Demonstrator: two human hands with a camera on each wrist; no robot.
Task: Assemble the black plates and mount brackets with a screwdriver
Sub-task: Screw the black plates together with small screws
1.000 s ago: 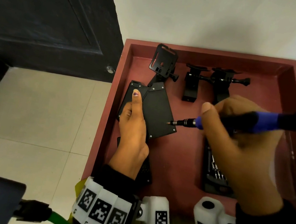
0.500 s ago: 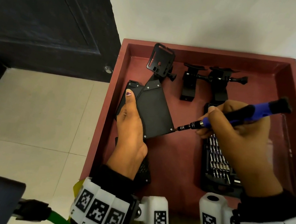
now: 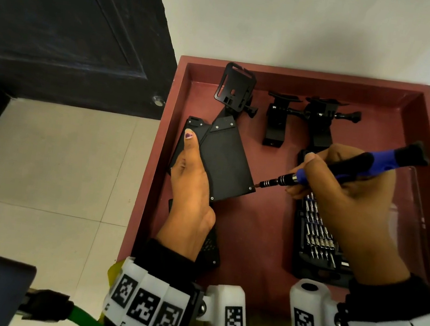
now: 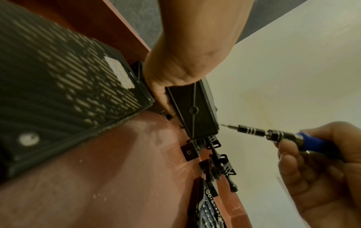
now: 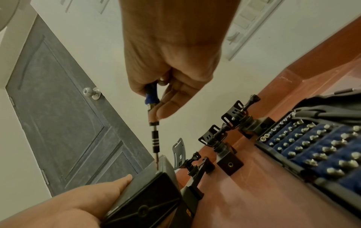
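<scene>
A black plate assembly (image 3: 225, 161) stands tilted in the red tray (image 3: 255, 224), with a mount bracket (image 3: 235, 87) joined at its far end. My left hand (image 3: 191, 184) grips its left edge, thumb on the top face; the same plate assembly (image 4: 195, 111) shows from below in the left wrist view. My right hand (image 3: 343, 193) holds a blue and black screwdriver (image 3: 361, 168). The screwdriver tip (image 3: 254, 187) meets a screw at the plate's right near corner. In the right wrist view the screwdriver bit (image 5: 156, 148) touches the plate's corner (image 5: 162, 163).
Two more black mount brackets (image 3: 275, 121) (image 3: 323, 123) stand at the back of the tray. An open bit set case (image 3: 317, 234) lies under my right hand. A perforated black plate (image 4: 58, 92) lies beneath my left wrist. A dark door (image 3: 61, 22) stands at left.
My right hand has lowered the screwdriver and tipped its handle up, bringing the tip from above the plate's face to the screw at its right near corner. The left hand holds steady.
</scene>
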